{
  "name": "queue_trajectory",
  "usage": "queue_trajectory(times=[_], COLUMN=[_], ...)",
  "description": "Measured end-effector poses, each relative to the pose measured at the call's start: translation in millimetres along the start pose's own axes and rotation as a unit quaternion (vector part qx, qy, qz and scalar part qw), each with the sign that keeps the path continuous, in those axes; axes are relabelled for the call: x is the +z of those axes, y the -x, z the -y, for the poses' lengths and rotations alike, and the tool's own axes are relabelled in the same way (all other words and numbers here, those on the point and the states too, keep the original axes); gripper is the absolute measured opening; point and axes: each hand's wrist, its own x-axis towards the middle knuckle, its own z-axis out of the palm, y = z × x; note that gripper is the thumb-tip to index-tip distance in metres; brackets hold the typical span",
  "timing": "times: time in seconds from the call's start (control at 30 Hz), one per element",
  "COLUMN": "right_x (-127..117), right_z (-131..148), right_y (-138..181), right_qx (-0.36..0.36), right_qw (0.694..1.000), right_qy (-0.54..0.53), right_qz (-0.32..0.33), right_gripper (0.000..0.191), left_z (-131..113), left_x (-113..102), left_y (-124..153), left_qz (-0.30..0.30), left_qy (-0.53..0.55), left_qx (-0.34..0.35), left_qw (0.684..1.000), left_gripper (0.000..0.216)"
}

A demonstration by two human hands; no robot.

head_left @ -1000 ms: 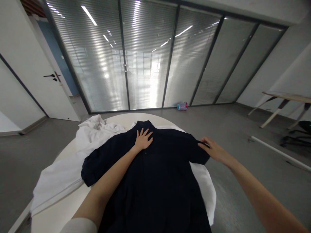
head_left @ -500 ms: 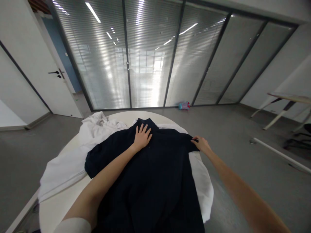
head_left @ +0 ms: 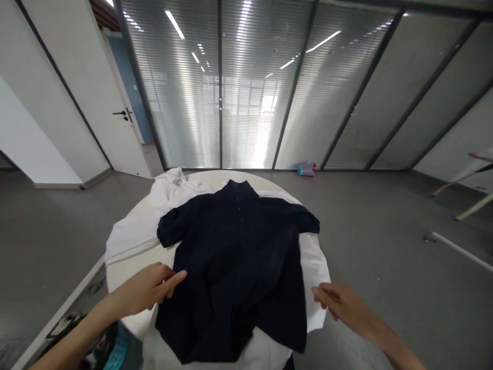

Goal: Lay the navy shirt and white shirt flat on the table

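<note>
Both hands have pulled back from the far end of the dark navy short-sleeved button shirt [head_left: 239, 257] to its near hem. So the collar and sleeve are let go, and the shirt lies flat, front up, on the round white worktop [head_left: 115, 267] over a crumpled white cloth [head_left: 154, 216]. The left hand [head_left: 148, 293] rests at the left hem, fingers [head_left: 175, 279] loosely together (pointing, not gripping). The right hand [head_left: 341, 303] hovers beside the right hem, fingers curled, empty.
</note>
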Motion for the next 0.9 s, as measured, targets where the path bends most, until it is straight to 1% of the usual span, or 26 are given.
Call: queue_trajectory(times=[0.03, 0.07, 0.1, 0.2, 0.3, 0.37, 0.43, 0.53, 0.63, 0.7, 0.77, 0.83, 0.9], right_x=[11.4, 22.3, 32.5, 56.7, 66.5, 65.9, 63.3, 62.3, 62.8, 58.6, 49.2, 36.4, 23.6], right_z=[0.9, 2.1, 3.9, 12.1, 20.2, 23.7, 25.8, 28.6, 34.8, 41.9, 49.7, 54.2, 51.3], right_y=[10.4, 18.2, 23.7, 30.9, 32.5, 33.3, 33.5, 31.0, 26.3, 25.4, 28.4, 35.6, 45.2], right_qx=[0.011, 0.016, 0.017, 0.022, 0.029, 0.021, 0.007, -0.001, 0.0, -0.017, -0.047, -0.073, -0.083], right_qw=[1.0, 0.999, 0.997, 0.993, 0.99, 0.989, 0.988, 0.985, 0.978, 0.972, 0.961, 0.94, 0.914], right_qy=[-0.015, -0.034, -0.055, -0.11, -0.135, -0.144, -0.151, -0.171, -0.205, -0.231, -0.272, -0.328, -0.379], right_qz=[0.02, 0.036, 0.045, 0.045, 0.018, 0.001, -0.015, -0.033, -0.039, -0.028, -0.022, -0.055, -0.118], right_gripper=[0.062, 0.061, 0.06, 0.057, 0.056, 0.055, 0.054, 0.052, 0.053, 0.053, 0.051, 0.047, 0.041], left_z=[8.4, 15.0, 19.9, 27.5, 32.5, 35.8, 37.1, 31.7, 18.9, 9.6, 1.6, -4.0, -6.7], left_x=[8.4, 18.0, 28.2, 57.7, 78.2, 86.4, 92.6, 102.1, 110.2, 111.7, 109.9, 106.8, 105.0], left_y=[13.3, 24.5, 33.6, 49.9, 57.1, 61.0, 64.7, 66.5, 62.8, 60.9, 63.9, 74.7, 93.5], left_qz=[0.017, 0.021, 0.01, -0.07, -0.139, -0.159, -0.165, -0.183, -0.229, -0.256, -0.297, -0.352, -0.407], left_qy=[0.019, 0.038, 0.057, 0.097, 0.109, 0.11, 0.116, 0.144, 0.185, 0.234, 0.29, 0.33, 0.344], left_qx=[-0.017, -0.018, -0.008, 0.022, 0.008, 0.002, 0.006, 0.04, 0.08, 0.106, 0.13, 0.139, 0.142], left_qw=[1.0, 0.999, 0.998, 0.993, 0.984, 0.981, 0.979, 0.972, 0.952, 0.932, 0.901, 0.865, 0.834], left_gripper=[0.062, 0.06, 0.057, 0.051, 0.055, 0.055, 0.053, 0.055, 0.055, 0.052, 0.048, 0.044, 0.041])
